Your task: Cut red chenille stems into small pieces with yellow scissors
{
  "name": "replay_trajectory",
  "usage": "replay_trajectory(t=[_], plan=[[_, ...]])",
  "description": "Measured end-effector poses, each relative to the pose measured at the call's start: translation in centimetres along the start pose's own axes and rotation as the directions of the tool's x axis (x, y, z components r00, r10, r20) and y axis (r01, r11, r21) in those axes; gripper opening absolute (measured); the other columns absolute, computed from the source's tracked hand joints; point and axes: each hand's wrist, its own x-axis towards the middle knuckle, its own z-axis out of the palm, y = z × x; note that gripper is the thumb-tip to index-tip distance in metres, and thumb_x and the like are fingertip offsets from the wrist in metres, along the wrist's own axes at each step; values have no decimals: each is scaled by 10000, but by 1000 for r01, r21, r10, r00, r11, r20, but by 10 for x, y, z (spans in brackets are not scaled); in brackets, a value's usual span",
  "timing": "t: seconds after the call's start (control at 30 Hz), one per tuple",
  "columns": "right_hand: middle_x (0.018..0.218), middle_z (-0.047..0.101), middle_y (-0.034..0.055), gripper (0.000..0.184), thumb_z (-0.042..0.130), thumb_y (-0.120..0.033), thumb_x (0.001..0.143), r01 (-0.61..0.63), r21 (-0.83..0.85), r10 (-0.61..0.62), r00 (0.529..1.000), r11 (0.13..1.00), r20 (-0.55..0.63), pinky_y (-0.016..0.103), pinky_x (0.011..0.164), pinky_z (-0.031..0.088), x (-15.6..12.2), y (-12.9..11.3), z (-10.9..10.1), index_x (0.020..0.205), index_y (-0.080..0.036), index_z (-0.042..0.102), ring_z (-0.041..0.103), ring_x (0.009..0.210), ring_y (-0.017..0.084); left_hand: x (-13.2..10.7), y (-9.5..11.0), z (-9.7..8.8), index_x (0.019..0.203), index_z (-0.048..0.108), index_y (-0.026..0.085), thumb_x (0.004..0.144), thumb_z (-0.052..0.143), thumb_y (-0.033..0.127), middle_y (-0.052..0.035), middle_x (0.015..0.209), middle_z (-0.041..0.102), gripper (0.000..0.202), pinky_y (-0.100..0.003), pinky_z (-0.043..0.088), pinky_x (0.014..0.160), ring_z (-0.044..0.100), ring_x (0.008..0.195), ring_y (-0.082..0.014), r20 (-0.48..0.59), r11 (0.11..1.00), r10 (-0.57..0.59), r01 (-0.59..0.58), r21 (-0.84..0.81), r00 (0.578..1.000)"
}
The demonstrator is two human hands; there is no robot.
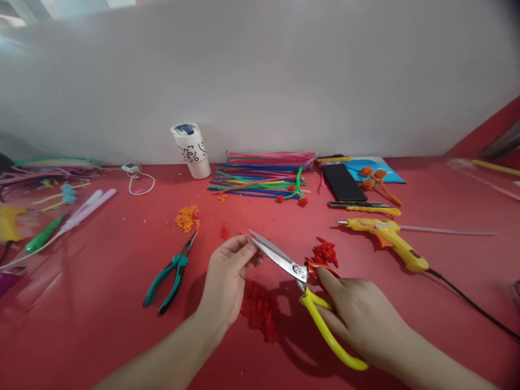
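My right hand (357, 309) grips a pair of scissors (280, 257) by its handles, one yellow and one red-orange. The blades point up and left, their tips at the fingertips of my left hand (229, 279). My left thumb and forefinger are pinched together; what lies between them is too small to make out. Below the scissors is a pile of red fuzzy pieces (262, 313). Another heap of red pieces (324, 252) lies just beyond my right hand. Teal-handled pliers (174, 273) rest open to the left of my left hand.
Orange clippings (187, 218) lie beyond the pliers. A white tumbler (190, 151), bundled pipe cleaners (260, 176) and a black phone (344, 182) stand or lie along the wall. At right are a yellow glue gun (388, 238) with its cord and a utility knife (365, 207).
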Motion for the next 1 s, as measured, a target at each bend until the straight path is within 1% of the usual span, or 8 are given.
replay_trajectory(t=[0.33, 0.47, 0.63, 0.77, 0.83, 0.87, 0.93, 1.0], plan=[[429, 531, -9, 286, 284, -438, 850, -16, 2, 16, 999, 1000, 41, 265, 409, 123, -1, -1, -2, 757, -199, 410, 487, 352, 169, 1, 0, -1, 687, 641, 157, 701, 602, 153, 12, 657, 613, 42, -169, 415, 582, 523, 581, -56, 5, 1000, -5, 5, 4, 1000], [423, 526, -4, 310, 275, -449, 848, -43, -7, 44, 997, 999, 56, 260, 409, 122, 0, -1, -1, 721, -204, 415, 486, 352, 162, 3, 0, -1, 696, 640, 145, 695, 612, 156, 5, 648, 611, 29, -155, 420, 572, 535, 585, -54, -3, 1000, -5, 5, -10, 1000], [469, 549, 12, 338, 299, -492, 825, -186, 63, 172, 968, 980, 184, 250, 416, 142, 4, -1, -6, 687, -210, 422, 514, 404, 163, 6, -1, -2, 692, 626, 122, 689, 618, 152, -1, 628, 603, 31, -148, 427, 575, 534, 570, -50, 12, 999, -39, 39, -19, 999], [555, 575, 34, 325, 335, -507, 799, -332, 169, 287, 927, 928, 241, 245, 438, 205, 14, -2, -17, 736, -206, 442, 538, 490, 175, 6, -3, -4, 694, 610, 120, 681, 630, 167, -12, 635, 609, 52, -156, 433, 576, 543, 573, -58, 85, 989, -145, 148, -26, 986], [573, 570, 33, 308, 332, -477, 806, -383, 299, 302, 911, 874, 282, 241, 454, 253, 20, -3, -22, 689, -206, 422, 533, 509, 163, 6, -4, -3, 705, 609, 116, 688, 625, 172, -16, 645, 608, 60, -156, 434, 583, 546, 585, -60, 128, 981, -191, 193, -7, 973], [563, 557, 22, 307, 332, -467, 806, -410, 393, 303, 902, 823, 306, 237, 457, 275, 23, -4, -24, 661, -207, 406, 523, 500, 150, 5, -4, -3, 711, 611, 113, 694, 619, 172, -17, 648, 606, 62, -155, 433, 586, 545, 591, -60, 151, 978, -206, 207, 7, 967], [488, 495, -27, 257, 346, -421, 803, -463, 598, 275, 882, 655, 381, 223, 439, 307, 29, -6, -26, 667, -209, 395, 474, 429, 117, 3, -6, -2, 714, 612, 109, 705, 606, 171, -17, 647, 599, 64, -154, 428, 587, 540, 589, -57, 200, 973, -232, 229, 39, 952], [391, 403, -78, 180, 347, -350, 795, -536, 719, 306, 844, 441, 441, 212, 396, 311, 36, -9, -27, 701, -209, 408, 401, 337, 96, 0, -8, -1, 701, 607, 109, 710, 599, 172, -16, 632, 595, 64, -154, 417, 567, 529, 564, -55, 257, 963, -268, 256, 80, 928]])
